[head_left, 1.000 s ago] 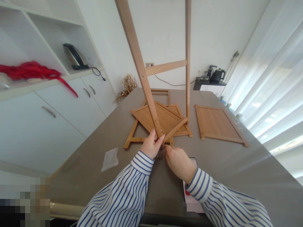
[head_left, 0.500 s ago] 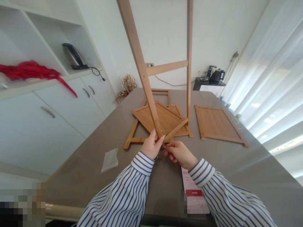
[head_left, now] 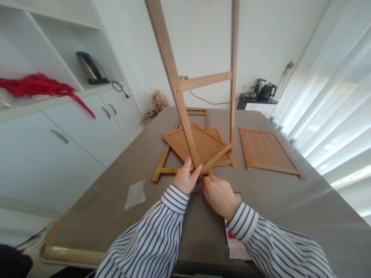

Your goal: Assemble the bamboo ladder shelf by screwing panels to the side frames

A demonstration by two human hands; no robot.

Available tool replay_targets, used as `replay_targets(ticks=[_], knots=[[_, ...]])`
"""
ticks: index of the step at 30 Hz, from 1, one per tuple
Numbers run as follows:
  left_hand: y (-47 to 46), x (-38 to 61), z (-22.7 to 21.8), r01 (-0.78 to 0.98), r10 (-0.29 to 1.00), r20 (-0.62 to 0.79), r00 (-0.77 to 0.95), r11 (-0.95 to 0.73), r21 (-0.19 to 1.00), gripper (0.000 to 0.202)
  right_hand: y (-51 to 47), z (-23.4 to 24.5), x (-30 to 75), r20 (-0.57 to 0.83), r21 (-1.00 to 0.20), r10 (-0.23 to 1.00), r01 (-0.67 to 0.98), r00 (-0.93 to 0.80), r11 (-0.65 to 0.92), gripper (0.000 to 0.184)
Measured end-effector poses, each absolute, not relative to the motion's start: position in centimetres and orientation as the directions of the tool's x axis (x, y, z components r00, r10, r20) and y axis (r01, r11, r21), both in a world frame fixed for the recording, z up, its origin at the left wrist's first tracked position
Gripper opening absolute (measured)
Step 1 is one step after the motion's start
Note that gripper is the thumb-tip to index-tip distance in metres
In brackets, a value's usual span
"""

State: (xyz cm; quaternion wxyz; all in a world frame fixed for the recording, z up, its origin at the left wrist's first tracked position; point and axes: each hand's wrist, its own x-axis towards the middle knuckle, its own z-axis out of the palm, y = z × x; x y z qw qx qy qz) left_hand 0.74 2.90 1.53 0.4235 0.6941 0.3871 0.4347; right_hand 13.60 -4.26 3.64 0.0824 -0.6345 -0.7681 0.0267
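My left hand [head_left: 187, 178] is closed around the lower corner of an upright wooden frame [head_left: 180, 104], thumb pressed on the wood. The frame has two long rails, a crossbar [head_left: 207, 81] and a lower bar [head_left: 216, 159]. My right hand [head_left: 220, 196] is closed at the underside of that same corner; its fingertips are curled in, and what they pinch is hidden. Several small metal screws [head_left: 196, 193] lie on the table just below, between my hands. Behind the corner, a slatless wooden panel [head_left: 199, 141] rests on another wooden frame [head_left: 161, 164].
Right on the grey table [head_left: 275, 208] lies a separate wooden panel [head_left: 268, 150]. A clear plastic bag [head_left: 135, 195] is at left. A phone [head_left: 236, 241] lies partly under my right forearm. White cabinets [head_left: 78, 135] stand to the left, and a black kettle [head_left: 267, 91] sits beyond the table.
My right hand has turned palm-down and closed up against the frame's corner; the small metal piece seen at its fingertips before is now hidden. My left hand keeps its grip.
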Motion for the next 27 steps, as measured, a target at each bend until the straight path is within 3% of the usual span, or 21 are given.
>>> replay_targets(ticks=[15,21,27], knots=[[2.91,0.67,1.50,0.161,0.892,0.285,0.351,-0.357,0.920,0.033,-4.41,3.88,14.42,0.007,-0.159,0.967,0.954,-0.255,0.253,0.021],[2.83,0.71,1.64,0.151,0.888,0.291,0.355,-0.362,0.920,0.035,-4.09,3.90,14.30,0.114,-0.281,0.985,0.947,-0.131,0.158,0.017],[2.77,0.62,1.47,0.180,0.905,0.278,0.322,-0.347,0.920,0.039,-3.50,3.94,14.04,0.110,-0.338,0.992,0.936,-0.067,0.101,0.016]])
